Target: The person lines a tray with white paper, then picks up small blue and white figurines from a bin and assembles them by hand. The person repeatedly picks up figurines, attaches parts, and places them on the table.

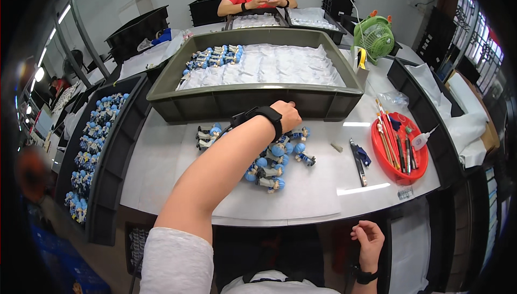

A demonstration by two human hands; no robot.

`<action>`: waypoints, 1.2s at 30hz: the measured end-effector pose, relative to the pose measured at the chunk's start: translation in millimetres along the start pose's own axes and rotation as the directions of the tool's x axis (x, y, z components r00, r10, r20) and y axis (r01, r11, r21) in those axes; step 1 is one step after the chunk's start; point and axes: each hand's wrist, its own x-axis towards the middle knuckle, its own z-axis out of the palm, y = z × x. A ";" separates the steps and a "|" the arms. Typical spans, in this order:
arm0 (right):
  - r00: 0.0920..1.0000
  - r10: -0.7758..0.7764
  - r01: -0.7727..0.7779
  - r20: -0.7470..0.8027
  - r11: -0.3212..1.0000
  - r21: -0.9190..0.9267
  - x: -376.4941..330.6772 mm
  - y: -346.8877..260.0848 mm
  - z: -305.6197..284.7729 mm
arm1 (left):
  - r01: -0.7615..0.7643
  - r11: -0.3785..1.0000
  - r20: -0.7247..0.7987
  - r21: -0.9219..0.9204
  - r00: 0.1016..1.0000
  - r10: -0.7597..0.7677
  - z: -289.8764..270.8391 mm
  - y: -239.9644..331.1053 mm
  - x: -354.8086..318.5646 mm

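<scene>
Your left hand (286, 115) is near the tray (215, 102), at the far side of the figures (276, 156), which lie piled on the table (353, 205). Its fingers are bent down; I cannot tell if they pinch something. Your right hand (369, 243) is loosely curled, beyond the table's near edge; whether its fingertips meet, I cannot tell.

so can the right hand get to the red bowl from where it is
Probably yes: the right hand is just off the near edge of the table, and nothing tall seems to block its way to the red bowl.
</scene>
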 end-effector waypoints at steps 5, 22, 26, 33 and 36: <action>0.996 0.031 -0.032 -0.085 0.999 -0.008 0.2 7.3 -13.2 | 0.012 0.999 0.011 0.040 1.000 -0.012 -6.9 7.4 3.2; 0.994 -0.017 0.005 0.112 0.995 0.104 2.4 -19.8 36.3 | 0.178 0.837 -0.215 -0.517 0.920 -0.328 -49.0 -7.9 -98.0; 0.982 -0.046 0.021 0.182 0.990 0.140 4.8 -30.3 61.7 | -0.106 0.088 -0.136 -0.990 0.859 -0.493 -80.8 33.0 -146.0; 0.769 0.071 -0.381 0.636 0.849 0.366 -5.1 -38.5 136.4 | -0.294 -0.641 0.133 -0.708 0.837 -0.531 -44.7 139.0 -194.3; 0.688 0.132 -0.544 0.714 0.746 0.385 -11.2 -36.9 148.1 | -0.334 -0.658 0.199 -0.675 0.776 -0.598 -27.4 160.8 -195.9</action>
